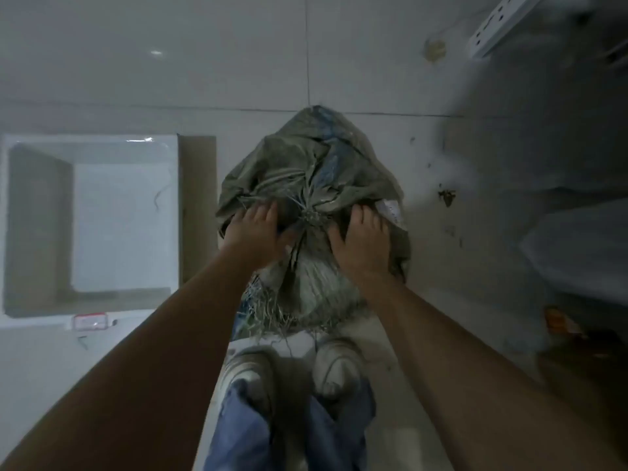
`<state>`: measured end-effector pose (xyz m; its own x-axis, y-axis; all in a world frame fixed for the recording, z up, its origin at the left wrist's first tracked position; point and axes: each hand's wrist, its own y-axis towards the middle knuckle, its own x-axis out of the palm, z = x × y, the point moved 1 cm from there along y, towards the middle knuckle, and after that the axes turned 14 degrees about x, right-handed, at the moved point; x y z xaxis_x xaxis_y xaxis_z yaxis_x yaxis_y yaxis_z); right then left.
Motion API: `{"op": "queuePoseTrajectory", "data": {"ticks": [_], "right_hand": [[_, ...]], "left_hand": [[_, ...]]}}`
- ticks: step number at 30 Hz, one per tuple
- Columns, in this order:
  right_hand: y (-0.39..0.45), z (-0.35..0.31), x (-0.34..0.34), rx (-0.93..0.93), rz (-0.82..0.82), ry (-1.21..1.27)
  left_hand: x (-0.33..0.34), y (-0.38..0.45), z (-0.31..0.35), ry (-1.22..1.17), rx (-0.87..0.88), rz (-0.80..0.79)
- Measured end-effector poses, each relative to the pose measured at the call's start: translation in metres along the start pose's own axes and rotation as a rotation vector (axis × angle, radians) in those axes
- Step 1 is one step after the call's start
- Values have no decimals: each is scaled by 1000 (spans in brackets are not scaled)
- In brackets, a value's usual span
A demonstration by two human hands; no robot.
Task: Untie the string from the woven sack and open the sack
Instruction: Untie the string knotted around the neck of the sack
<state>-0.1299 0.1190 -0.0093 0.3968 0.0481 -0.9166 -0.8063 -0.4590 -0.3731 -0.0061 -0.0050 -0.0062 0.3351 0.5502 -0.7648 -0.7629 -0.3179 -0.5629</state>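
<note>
A dirty grey-green woven sack with blue print stands on the tiled floor just in front of my shoes. Its neck is bunched and bound by a string knot near the middle, and the frayed mouth fans out toward me. My left hand grips the sack fabric to the left of the knot. On the other side of the knot, my right hand grips the fabric too. The view is dim and slightly blurred, so the string itself is hard to make out.
A white open box with a cardboard piece beside it sits on the floor at the left. A white power strip lies at the top right. Pale bags and scattered debris lie at the right. My shoes stand below the sack.
</note>
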Motion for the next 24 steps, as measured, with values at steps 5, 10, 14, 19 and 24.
{"op": "queuePoseTrajectory", "data": {"ticks": [5,10,14,19,24], "right_hand": [[19,12,39,-78,174,-103],[16,9,44,-81,150,-154],[5,5,30,-93,202,-105],[-10,0,7,141,-337,151],[-25,-7,-16,255,-679,447]], "left_hand": [[32,35,-1,128,60,108],[40,34,-1,238,200,240],[33,17,1,272,294,180],[16,6,10,-58,109,103],[-1,-5,21,-406,-19,7]]}}
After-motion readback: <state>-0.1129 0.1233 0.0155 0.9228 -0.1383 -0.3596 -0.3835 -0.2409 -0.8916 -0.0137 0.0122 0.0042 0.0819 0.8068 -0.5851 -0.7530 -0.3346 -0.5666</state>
